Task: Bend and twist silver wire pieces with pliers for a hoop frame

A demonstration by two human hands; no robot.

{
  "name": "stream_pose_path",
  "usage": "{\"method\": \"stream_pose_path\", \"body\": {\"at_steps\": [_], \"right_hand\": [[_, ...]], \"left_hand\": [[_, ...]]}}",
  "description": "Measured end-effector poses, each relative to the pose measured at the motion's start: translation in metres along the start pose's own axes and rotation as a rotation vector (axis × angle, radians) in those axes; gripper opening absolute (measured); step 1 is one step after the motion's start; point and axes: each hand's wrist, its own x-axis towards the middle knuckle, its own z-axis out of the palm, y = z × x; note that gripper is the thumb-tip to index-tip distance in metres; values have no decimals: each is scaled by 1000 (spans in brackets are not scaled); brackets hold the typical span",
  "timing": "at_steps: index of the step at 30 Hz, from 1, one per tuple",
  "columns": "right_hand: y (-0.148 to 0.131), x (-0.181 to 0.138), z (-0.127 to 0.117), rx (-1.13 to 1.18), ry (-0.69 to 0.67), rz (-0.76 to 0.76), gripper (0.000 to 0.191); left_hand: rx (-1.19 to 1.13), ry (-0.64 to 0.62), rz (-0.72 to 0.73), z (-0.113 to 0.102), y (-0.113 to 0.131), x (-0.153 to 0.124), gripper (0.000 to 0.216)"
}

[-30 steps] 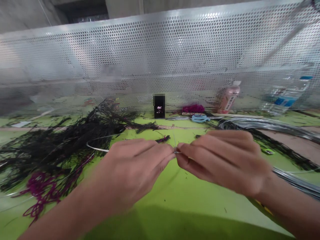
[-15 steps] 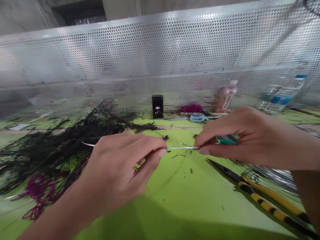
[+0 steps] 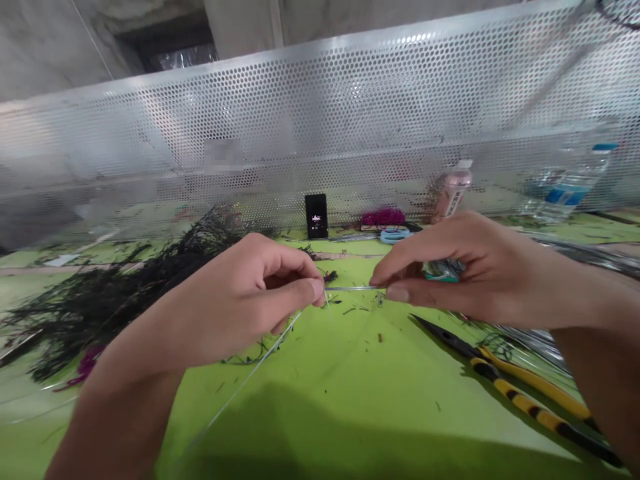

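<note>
A thin silvery wire (image 3: 350, 288) stretches between my two hands above the green tabletop (image 3: 350, 387). My left hand (image 3: 255, 287) pinches it between thumb and forefinger at its left end. From those fingertips a pale loose strand (image 3: 255, 367) slants down toward the lower left; whether it is the same wire I cannot tell. My right hand (image 3: 460, 273) pinches the other end, its fingertips a short gap away. Below my right hand lie long-nose pliers (image 3: 480, 363) with yellow and black handles, apart from both hands. A small teal-green thing (image 3: 440, 277) shows partly behind my right fingers.
Black stringy fibres (image 3: 125, 287) heap at the left, with magenta cord (image 3: 87, 363) by my left forearm. At the back stand a phone (image 3: 316, 217), light-blue-handled scissors (image 3: 395, 236), a pink bottle (image 3: 453, 190) and a water bottle (image 3: 570, 190) before a perforated metal panel (image 3: 300, 113).
My left hand has turned, its thumb now nearer me, and the pale strand has come into view below it. My right hand has shifted slightly left, shortening the gap.
</note>
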Motion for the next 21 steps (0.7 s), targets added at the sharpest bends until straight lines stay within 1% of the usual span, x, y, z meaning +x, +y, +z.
{"method": "stream_pose_path", "body": {"at_steps": [2, 6, 9, 12, 14, 21], "right_hand": [[-6, 2, 5, 17, 27, -1, 11], [-17, 8, 23, -42, 79, 41, 7], [-21, 10, 31, -18, 110, 41, 10], [-21, 9, 33, 72, 144, 56, 5], [-22, 9, 33, 90, 166, 82, 2], [-28, 9, 36, 37, 183, 145, 9]], "left_hand": [[-13, -5, 11, 0, 2, 3, 30], [-17, -2, 65, 6, 7, 3, 27], [-7, -4, 92, 8, 7, -1, 27], [15, 11, 128, 8, 5, -3, 28], [36, 16, 151, 8, 5, -3, 28], [77, 61, 162, 12, 8, -1, 30]]}}
